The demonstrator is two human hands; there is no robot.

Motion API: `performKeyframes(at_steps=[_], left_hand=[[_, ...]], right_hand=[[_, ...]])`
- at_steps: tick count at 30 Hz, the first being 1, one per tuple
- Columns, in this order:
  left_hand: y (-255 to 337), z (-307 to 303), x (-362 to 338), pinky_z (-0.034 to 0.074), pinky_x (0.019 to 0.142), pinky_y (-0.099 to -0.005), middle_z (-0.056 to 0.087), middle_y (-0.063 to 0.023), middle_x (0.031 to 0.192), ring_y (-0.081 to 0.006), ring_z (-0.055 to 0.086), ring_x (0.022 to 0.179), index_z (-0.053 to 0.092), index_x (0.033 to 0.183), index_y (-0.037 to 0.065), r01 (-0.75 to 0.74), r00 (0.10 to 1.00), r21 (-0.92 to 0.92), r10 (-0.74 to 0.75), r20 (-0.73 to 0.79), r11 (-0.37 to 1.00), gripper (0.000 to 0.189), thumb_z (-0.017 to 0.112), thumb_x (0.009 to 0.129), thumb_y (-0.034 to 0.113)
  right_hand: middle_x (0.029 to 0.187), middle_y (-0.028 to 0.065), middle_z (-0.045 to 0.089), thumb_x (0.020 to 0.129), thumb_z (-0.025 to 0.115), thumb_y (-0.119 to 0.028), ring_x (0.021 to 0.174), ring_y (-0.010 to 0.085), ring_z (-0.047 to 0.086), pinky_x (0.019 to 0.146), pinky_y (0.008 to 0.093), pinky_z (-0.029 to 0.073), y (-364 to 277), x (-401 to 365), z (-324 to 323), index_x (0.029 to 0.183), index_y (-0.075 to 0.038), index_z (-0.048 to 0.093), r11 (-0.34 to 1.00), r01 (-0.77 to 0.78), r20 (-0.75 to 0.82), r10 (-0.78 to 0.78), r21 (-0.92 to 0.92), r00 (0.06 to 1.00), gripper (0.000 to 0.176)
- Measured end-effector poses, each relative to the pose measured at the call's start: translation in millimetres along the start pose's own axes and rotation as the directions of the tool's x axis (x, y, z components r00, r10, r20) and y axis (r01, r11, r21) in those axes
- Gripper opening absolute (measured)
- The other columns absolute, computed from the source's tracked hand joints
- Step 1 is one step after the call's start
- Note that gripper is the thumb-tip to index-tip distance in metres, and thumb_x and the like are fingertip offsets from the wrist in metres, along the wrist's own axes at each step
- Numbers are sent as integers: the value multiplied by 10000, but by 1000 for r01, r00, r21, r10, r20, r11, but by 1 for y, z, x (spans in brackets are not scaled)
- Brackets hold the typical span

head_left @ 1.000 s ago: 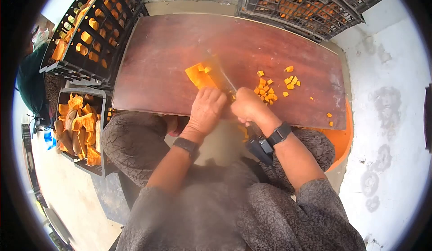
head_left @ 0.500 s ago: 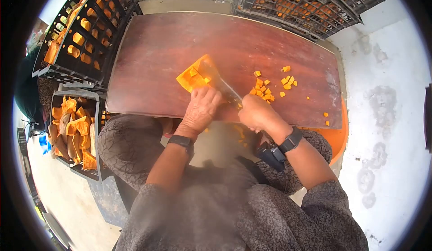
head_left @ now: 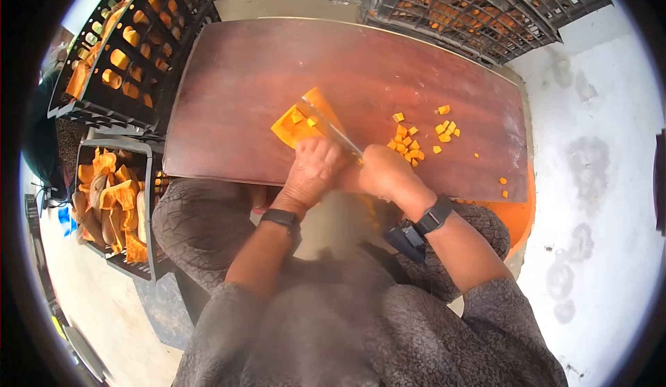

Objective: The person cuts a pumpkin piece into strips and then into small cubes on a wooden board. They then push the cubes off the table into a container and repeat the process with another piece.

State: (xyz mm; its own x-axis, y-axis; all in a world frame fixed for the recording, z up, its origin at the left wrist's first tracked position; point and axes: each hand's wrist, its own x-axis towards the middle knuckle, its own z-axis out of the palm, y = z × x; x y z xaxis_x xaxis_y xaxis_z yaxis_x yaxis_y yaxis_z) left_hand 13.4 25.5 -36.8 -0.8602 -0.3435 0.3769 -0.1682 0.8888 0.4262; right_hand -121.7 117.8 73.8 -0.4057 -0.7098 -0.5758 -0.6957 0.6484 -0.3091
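My left hand [head_left: 314, 170] is closed, its curled fingers pressing the near edge of a flat orange pumpkin piece [head_left: 283, 129] at the table's front. In my right hand [head_left: 392, 173] is the handle of a knife [head_left: 338, 131], hidden by the fist. Its thin blade slants up and left across the pumpkin piece, just past my left fingers. A couple of small cut bits lie on top of the piece. To the right of the blade are several pumpkin cubes [head_left: 402, 137], with a second small cluster [head_left: 445, 132] beyond them.
The reddish-brown table [head_left: 250, 75] spans the middle. At its left stand a black crate [head_left: 149, 61] and a lower crate [head_left: 150, 200], both holding pumpkin pieces. More black crates [head_left: 472, 16] stand behind. An orange container [head_left: 510, 219] shows under the right corner, near a white wall [head_left: 603, 109].
The knife has shifted slightly left and turned, its blade now edge-on over the pumpkin piece instead of showing its flat side. My right hand moved a little left; my left hand barely moved.
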Motion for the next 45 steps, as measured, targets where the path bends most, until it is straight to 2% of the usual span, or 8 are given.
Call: performKeyframes(at_steps=[12,14,15,18,24,29,31,45], left_hand=[[6,7,-8,397,908,-463,558,-136,1059,-327,524,1033,572,1106,22,-15,999,21,16,-33,1000,361,665,773,127],[3,2,1,400,907,-464,558,-138,1052,-331,526,1032,575,1095,27,-15,997,28,17,-72,999,359,673,760,115],[1,1,-1,399,910,-461,559,-142,1050,-335,527,1028,576,1081,35,-13,998,-31,11,-68,999,351,676,752,106],[-4,-5,1,402,911,-460,565,-149,1052,-347,528,1017,574,1064,55,-39,997,-131,29,-75,991,357,688,726,71],[-19,-29,15,453,926,-448,571,-158,1094,-390,527,1094,553,1175,13,497,749,-55,-460,-477,866,448,721,766,81],[-43,-20,29,509,874,-413,633,-233,1114,-358,637,987,586,1187,-5,541,693,-404,-663,-282,737,455,728,789,162],[-31,-34,41,509,877,-394,678,-224,1044,-315,667,982,594,1162,-31,689,542,-565,-840,-16,454,441,743,782,136],[-38,-3,33,505,854,-422,651,-223,1015,-385,637,975,574,1111,-8,617,633,-388,-725,-273,685,347,679,791,73]], right_hand=[[647,238,649,802,579,-106,645,339,691,636,417,541,-2,-1,12,800,70,680,999,-33,-50,33,1,998,202],[659,265,641,796,575,-101,623,349,684,619,418,540,-4,17,27,813,73,679,980,161,-320,-191,-119,928,204],[907,257,674,760,599,-79,880,421,664,754,477,530,-16,8,7,928,5,686,995,79,-121,-86,-64,989,207],[841,274,668,757,585,-48,791,400,685,665,467,535,-24,3,-18,894,25,675,956,-194,119,171,219,978,179],[577,196,606,777,496,5,484,275,623,462,387,507,-4,16,7,738,119,600,970,-48,-4,51,239,999,159],[581,200,608,785,501,0,493,279,636,471,384,511,-2,15,14,753,122,605,981,3,-75,12,192,997,164],[579,202,607,785,507,-2,496,280,643,478,386,512,-5,12,12,748,119,604,983,16,-86,0,184,996,160],[614,133,575,788,483,-1,496,205,581,408,365,442,-24,8,-18,889,40,555,918,-203,198,141,341,970,131]])
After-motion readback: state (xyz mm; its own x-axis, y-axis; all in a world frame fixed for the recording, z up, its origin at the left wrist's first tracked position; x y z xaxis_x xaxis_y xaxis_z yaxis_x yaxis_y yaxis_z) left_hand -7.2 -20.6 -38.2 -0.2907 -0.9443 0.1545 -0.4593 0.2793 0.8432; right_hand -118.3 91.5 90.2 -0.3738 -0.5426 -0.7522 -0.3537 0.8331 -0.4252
